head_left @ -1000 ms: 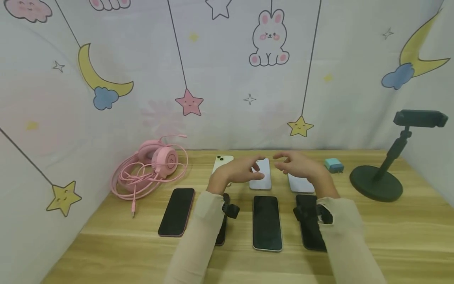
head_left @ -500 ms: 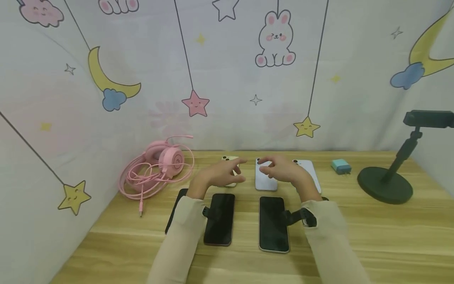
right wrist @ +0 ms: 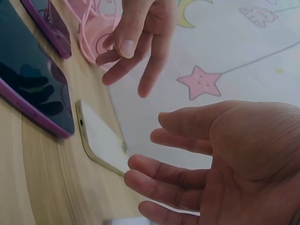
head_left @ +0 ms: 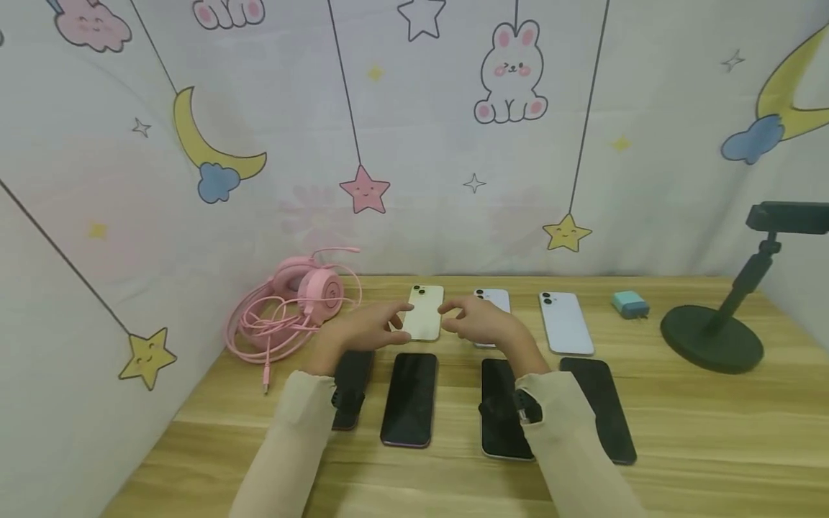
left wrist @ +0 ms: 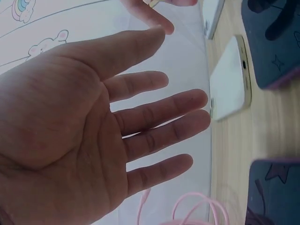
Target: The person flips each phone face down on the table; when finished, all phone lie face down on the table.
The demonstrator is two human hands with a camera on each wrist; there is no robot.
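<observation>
Both hands hover over the wooden table, fingers relaxed and holding nothing. My left hand [head_left: 364, 328] is just left of a cream phone [head_left: 424, 316] lying camera-side up. On that phone's other side is my right hand [head_left: 482, 321], partly covering a pale phone [head_left: 496, 296]. Another white phone [head_left: 566, 324] lies farther right. In a nearer row lie dark-screened phones: one [head_left: 352, 385] partly under the left wrist, a purple-edged one [head_left: 410, 400], one [head_left: 500, 378] partly behind the right wrist, and one [head_left: 604, 410] at the right. The left wrist view shows spread left fingers [left wrist: 161, 136].
A pink headset [head_left: 320, 293] with coiled cable lies at the back left. Back right are a blue charger plug [head_left: 630, 305] and a black stand [head_left: 712, 338]. Behind the table hangs a patterned white cloth [head_left: 427, 237].
Both hands have moved left across the phones, from near the middle pale phone to either side of the cream one. The head view has shifted slightly. No phone has visibly moved.
</observation>
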